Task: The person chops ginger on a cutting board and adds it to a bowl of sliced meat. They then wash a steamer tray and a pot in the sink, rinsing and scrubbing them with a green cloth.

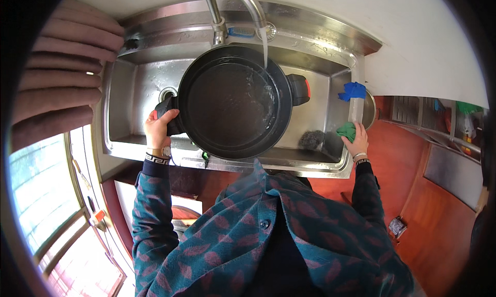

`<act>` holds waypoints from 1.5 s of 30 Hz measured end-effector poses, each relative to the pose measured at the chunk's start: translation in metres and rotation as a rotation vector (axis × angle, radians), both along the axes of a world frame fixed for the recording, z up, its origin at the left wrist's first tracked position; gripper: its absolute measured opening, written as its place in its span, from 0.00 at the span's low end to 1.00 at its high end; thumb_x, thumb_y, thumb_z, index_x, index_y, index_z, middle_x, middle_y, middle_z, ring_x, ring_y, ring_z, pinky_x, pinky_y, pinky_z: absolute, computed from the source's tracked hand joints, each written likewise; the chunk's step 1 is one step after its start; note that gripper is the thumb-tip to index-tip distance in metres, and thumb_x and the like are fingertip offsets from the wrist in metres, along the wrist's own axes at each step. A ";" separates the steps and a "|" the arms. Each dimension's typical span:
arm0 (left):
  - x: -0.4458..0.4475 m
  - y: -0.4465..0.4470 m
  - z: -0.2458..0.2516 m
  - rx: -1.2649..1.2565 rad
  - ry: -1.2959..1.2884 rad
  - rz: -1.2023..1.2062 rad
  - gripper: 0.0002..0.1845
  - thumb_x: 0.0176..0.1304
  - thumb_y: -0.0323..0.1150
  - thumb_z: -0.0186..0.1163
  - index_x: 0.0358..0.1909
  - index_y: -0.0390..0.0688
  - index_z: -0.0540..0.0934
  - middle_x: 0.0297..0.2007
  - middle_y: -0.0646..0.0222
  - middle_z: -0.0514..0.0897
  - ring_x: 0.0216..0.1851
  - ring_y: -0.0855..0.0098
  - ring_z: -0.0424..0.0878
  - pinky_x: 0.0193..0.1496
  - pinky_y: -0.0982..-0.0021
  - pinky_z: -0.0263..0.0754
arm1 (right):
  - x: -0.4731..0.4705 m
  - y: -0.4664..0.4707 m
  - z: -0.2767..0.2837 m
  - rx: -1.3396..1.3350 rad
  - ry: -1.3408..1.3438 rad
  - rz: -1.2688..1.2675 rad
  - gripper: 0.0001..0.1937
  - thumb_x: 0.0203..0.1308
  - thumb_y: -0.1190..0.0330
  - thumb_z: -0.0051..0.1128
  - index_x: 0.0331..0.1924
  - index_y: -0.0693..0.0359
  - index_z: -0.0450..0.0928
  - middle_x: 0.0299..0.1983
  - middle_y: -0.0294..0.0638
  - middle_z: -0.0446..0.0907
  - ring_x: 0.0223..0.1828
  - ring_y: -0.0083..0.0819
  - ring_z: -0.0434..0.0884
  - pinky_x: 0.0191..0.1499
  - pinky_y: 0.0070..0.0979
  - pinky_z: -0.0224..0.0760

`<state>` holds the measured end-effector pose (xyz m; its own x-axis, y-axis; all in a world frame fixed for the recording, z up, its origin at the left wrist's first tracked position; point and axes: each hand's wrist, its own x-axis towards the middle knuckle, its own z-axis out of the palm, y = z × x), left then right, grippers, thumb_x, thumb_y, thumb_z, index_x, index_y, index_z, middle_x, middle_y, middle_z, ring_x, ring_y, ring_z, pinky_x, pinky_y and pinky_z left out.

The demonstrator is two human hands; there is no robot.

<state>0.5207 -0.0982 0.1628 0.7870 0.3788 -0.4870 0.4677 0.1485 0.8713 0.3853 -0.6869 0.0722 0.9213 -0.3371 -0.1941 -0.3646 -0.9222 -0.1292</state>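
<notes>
A large black pan (232,107) with two side handles rests over the stainless steel sink (319,115), some water in its bottom. From the curved metal faucet (250,6) a stream of water runs into it. My left hand (159,128) grips the pan's left handle, thumb on top. At the sink's right rim, my right hand (357,140) has its fingers on a crumpled green cloth (347,131). A blue cloth (353,91) hangs over the same rim, farther back. The pan's right handle (300,89) is untouched.
A steel wool scourer (311,139) lies in the sink's front right. Behind the pan, a blue brush (241,32) sits on the ledge beside a round strainer (267,31). The drain (168,93) is at left. A metal bowl (370,109) shows beyond the right rim.
</notes>
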 end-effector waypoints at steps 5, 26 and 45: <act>0.000 0.002 -0.002 -0.020 -0.043 -0.029 0.15 0.42 0.19 0.68 0.35 0.35 0.79 0.30 0.66 0.83 0.28 0.72 0.81 0.36 0.73 0.78 | -0.002 0.003 -0.012 0.040 -0.103 0.096 0.40 0.42 0.71 0.68 0.64 0.49 0.61 0.65 0.48 0.61 0.64 0.52 0.61 0.61 0.45 0.59; 0.003 0.000 -0.005 -0.112 -0.054 0.014 0.16 0.40 0.17 0.68 0.35 0.32 0.78 0.30 0.64 0.84 0.28 0.70 0.83 0.35 0.71 0.81 | -0.012 0.211 0.031 0.796 -0.038 0.988 0.09 0.58 0.69 0.53 0.39 0.62 0.80 0.44 0.44 0.81 0.50 0.39 0.78 0.52 0.33 0.74; 0.019 -0.002 0.015 -0.078 0.010 -0.036 0.18 0.41 0.17 0.68 0.38 0.31 0.77 0.30 0.63 0.84 0.28 0.69 0.83 0.35 0.71 0.81 | -0.016 0.445 -0.002 1.054 0.385 1.066 0.07 0.51 0.74 0.49 0.34 0.63 0.78 0.34 0.48 0.76 0.40 0.41 0.78 0.44 0.34 0.72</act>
<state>0.5401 -0.0998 0.1781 0.7947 0.3106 -0.5215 0.4823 0.1987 0.8532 0.3697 -0.2415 0.0704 0.4777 0.8584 -0.1871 0.2179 -0.3221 -0.9213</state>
